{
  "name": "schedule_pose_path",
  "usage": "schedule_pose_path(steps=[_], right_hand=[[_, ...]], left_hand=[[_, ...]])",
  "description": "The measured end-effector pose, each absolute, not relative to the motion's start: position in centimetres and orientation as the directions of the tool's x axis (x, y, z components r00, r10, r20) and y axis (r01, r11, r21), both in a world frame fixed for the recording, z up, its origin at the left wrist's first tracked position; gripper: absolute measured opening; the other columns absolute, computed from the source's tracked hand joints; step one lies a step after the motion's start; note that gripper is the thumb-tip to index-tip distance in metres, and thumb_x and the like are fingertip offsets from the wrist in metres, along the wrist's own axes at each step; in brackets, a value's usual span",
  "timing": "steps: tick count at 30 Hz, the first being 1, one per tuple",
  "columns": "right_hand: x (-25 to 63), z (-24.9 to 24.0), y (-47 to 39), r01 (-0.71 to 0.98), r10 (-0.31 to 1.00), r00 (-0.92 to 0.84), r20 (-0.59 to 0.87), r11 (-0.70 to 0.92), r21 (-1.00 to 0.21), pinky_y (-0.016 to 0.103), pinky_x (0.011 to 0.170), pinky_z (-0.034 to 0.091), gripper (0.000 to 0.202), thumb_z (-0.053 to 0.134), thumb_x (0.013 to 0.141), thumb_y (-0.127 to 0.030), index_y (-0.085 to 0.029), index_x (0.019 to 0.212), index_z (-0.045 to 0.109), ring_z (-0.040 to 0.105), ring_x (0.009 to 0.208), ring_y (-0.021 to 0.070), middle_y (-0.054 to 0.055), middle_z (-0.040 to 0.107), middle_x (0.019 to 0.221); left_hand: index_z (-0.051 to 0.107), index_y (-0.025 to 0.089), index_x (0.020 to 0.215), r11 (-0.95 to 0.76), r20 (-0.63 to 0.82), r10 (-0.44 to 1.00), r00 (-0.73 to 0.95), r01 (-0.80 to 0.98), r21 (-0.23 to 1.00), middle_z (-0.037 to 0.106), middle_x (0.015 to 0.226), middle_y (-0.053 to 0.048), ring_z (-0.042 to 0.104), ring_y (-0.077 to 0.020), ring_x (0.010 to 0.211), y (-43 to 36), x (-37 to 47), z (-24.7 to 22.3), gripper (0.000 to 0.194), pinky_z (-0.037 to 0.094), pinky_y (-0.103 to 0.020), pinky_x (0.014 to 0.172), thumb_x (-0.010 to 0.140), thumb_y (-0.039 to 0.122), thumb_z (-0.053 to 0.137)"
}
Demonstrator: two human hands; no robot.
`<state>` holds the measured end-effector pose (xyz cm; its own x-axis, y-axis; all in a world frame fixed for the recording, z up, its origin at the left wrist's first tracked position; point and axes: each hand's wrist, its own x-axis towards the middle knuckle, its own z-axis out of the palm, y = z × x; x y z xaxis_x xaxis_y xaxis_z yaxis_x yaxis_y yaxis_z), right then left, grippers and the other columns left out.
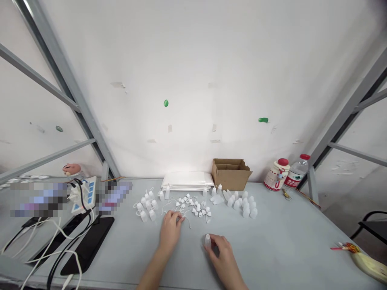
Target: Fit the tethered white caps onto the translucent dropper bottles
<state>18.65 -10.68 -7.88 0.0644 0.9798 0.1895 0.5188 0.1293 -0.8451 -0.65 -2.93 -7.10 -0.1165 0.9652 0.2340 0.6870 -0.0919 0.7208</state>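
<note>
My right hand [222,249] pinches a small translucent plastic bottle [207,241] upright at the table's front middle; no cap shows on it. To its left, my left hand [171,226] has its fingers curled together at the near edge of a pile of small white caps [198,207] with thin straps. What lies between those fingertips is hidden. Left of the pile stands a group of capped bottles [148,204] with strap loops. A cluster of capless bottles [245,204] stands to the right of the pile.
Behind the pile are a stack of white flat packs [187,181] and an open cardboard box [231,177]. A red-lidded flask [276,174] and a water bottle [298,171] stand back right. Cables, a power strip [90,193] and a black phone-like slab [89,243] occupy the left.
</note>
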Motion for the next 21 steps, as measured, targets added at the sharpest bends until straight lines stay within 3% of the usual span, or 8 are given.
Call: schedule_pose_path(steps=[6,9,12,16,21], right_hand=[[17.5,-6.0,-10.9,0.347,0.985,0.018,0.174,0.157,-0.925,0.030,0.070,0.050,0.036,0.050,0.081,-0.048,-0.019,0.100,0.063,0.060,0.071,0.0196,0.006,0.064,0.082],[16.8,-4.3,-11.1,0.241,0.992,-0.036,0.124,0.129,-0.962,0.028,0.065,0.051,0.036,0.049,0.083,-0.045,-0.019,0.105,0.060,0.061,0.063,0.0172,0.004,0.065,0.080],[16.1,-2.8,-11.1,0.213,0.983,-0.097,0.158,0.176,-0.961,0.027,0.067,0.050,0.032,0.051,0.083,-0.040,-0.019,0.105,0.060,0.061,0.062,0.0161,0.002,0.064,0.076],[15.9,-1.9,-11.0,0.226,0.978,-0.093,0.185,0.202,-0.953,0.026,0.065,0.049,0.030,0.052,0.082,-0.038,-0.018,0.104,0.059,0.059,0.061,0.0152,0.003,0.064,0.081],[16.0,-1.8,-11.0,0.237,0.980,-0.100,0.171,0.191,-0.953,0.026,0.065,0.048,0.030,0.052,0.083,-0.037,-0.018,0.104,0.059,0.057,0.061,0.0146,0.003,0.063,0.081]], left_hand=[[0.061,0.020,0.074,-0.037,0.119,0.969,-0.218,0.346,0.937,0.065,0.084,-0.007,0.061,-0.0217,0.080,-4.1,-0.1,-4.6,0.018,0.048,-0.033,0.068,0.072,0.036,0.054],[0.059,0.019,0.073,-0.028,0.044,0.989,-0.140,0.112,0.993,0.068,0.077,-0.006,0.064,-0.0213,0.077,-5.4,1.2,-2.8,0.022,0.049,-0.030,0.062,0.069,0.040,0.058],[0.059,0.018,0.068,0.014,-0.014,0.997,-0.070,0.000,1.000,0.070,0.078,-0.008,0.066,-0.0222,0.078,-6.6,2.5,-1.3,0.022,0.051,-0.029,0.060,0.064,0.040,0.064],[0.058,0.018,0.065,-0.019,0.018,1.000,-0.019,-0.039,0.999,0.071,0.078,-0.008,0.066,-0.0228,0.081,-7.4,3.0,-0.2,0.019,0.053,-0.033,0.069,0.064,0.037,0.064],[0.059,0.019,0.067,-0.120,0.116,0.992,0.040,0.102,0.988,0.069,0.078,-0.007,0.065,-0.0204,0.080,-7.7,2.2,0.1,0.016,0.051,-0.033,0.075,0.070,0.034,0.061]])
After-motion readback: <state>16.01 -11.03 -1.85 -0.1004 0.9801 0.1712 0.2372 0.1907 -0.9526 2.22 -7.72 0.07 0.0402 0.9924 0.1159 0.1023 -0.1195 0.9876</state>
